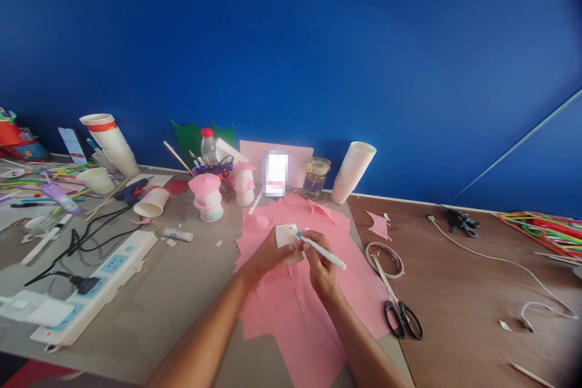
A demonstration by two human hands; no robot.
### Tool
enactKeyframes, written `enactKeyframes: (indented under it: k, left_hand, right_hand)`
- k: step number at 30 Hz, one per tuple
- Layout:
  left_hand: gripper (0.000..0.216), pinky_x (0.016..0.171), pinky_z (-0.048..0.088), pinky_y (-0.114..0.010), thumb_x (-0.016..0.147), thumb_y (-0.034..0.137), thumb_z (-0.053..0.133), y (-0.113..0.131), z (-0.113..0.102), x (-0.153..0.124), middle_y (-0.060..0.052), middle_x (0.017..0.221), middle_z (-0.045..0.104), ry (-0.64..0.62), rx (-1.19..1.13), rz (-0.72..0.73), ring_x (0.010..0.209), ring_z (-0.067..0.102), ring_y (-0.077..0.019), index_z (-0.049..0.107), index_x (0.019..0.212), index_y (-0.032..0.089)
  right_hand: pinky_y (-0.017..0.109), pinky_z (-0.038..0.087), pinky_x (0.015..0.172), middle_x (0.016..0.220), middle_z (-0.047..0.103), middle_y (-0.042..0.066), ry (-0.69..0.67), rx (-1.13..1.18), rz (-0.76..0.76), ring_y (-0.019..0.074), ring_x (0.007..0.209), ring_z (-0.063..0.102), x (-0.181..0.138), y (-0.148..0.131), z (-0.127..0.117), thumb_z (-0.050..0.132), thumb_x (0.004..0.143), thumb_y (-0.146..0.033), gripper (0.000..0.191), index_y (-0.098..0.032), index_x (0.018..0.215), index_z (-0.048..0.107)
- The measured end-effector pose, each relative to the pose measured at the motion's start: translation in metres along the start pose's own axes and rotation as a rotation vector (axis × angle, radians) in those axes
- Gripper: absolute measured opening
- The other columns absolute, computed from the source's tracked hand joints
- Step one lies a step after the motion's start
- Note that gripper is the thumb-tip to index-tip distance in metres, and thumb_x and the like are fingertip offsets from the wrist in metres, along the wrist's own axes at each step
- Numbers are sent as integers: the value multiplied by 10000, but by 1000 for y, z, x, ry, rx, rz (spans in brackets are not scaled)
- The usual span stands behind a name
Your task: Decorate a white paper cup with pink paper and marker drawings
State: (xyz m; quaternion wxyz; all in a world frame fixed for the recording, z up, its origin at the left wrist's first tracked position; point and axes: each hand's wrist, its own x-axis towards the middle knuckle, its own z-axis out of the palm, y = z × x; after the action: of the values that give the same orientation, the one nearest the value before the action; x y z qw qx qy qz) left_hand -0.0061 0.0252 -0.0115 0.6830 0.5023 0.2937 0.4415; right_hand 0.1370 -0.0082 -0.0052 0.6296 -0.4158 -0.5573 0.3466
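Observation:
My left hand is closed round a white paper cup held on its side above the pink paper sheets. My right hand grips a white pen with a blue tip. The pen's tip touches the cup's side. Both hands hover over the middle of the pink sheets.
Black-handled scissors and a tape ring lie right of the pink sheets. A white power strip with cables sits left. Stacks of paper cups, pink-topped cup figures, a jar and a glue gun stand behind. Coloured straws lie far right.

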Motion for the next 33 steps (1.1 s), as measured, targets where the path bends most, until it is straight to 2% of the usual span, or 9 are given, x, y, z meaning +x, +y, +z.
enactKeyframes:
  k: [4,7,12,16,18,24,29,31,33]
  left_hand:
    - [454,775,459,-308,730,401,766,0,-7,-2,-80,993,665,118,-86,-10,905,601,-216,629,1095,169]
    - [398,828,459,-334,770,398,721,3,-9,-2,-105,1029,687,155,-188,9,936,618,-233,649,1078,155]
    - [359,850,459,-362,788,395,700,7,-1,-3,-113,1012,695,78,-277,28,932,629,-249,656,1051,154]
    - [334,856,461,-351,771,403,730,10,6,-3,-104,907,673,-23,-222,74,880,617,-222,656,946,128]
    - [323,835,466,-340,745,368,759,10,5,-2,-100,887,666,-12,-216,58,860,615,-215,654,927,122]
    - [352,857,467,-367,786,340,695,3,1,-3,-102,1002,666,82,-279,13,905,617,-225,629,1074,148]
    - [337,791,463,-323,776,438,715,4,3,-3,-72,815,636,-29,-207,61,782,590,-183,631,884,130]
    - [330,748,458,-299,749,413,748,5,3,-2,-61,774,625,-13,-176,45,746,579,-170,629,858,125]
    - [334,739,461,-296,732,371,766,6,2,-2,-60,800,637,36,-191,21,757,586,-174,634,926,133]
  right_hand:
    - [332,477,710,755,605,14,53,152,53,176,738,566,2,-2,1,549,895,-363,174,-219,931,639]
    - [344,479,721,754,591,11,70,248,61,174,736,557,3,0,1,558,895,-373,173,-221,935,631]
    - [345,476,721,795,604,25,29,281,42,185,769,562,-1,2,3,554,906,-377,180,-225,958,637]
    - [341,472,729,820,612,32,-15,264,31,183,776,559,-4,0,4,554,911,-384,191,-222,966,639]
    - [342,475,725,814,608,32,-10,277,39,187,780,567,-3,-1,4,544,914,-397,208,-219,975,633]
    - [332,475,701,782,605,29,54,258,50,182,761,564,-1,1,3,553,908,-391,205,-211,972,627]
    - [332,476,710,817,609,38,-16,254,56,181,767,558,-6,-1,5,555,908,-391,203,-211,961,632]
    - [328,473,707,829,617,41,-36,256,59,179,766,556,-7,-3,5,555,909,-392,202,-213,956,635]
    - [322,472,694,813,617,34,-13,247,54,175,746,556,-6,-4,5,559,905,-392,201,-213,953,637]
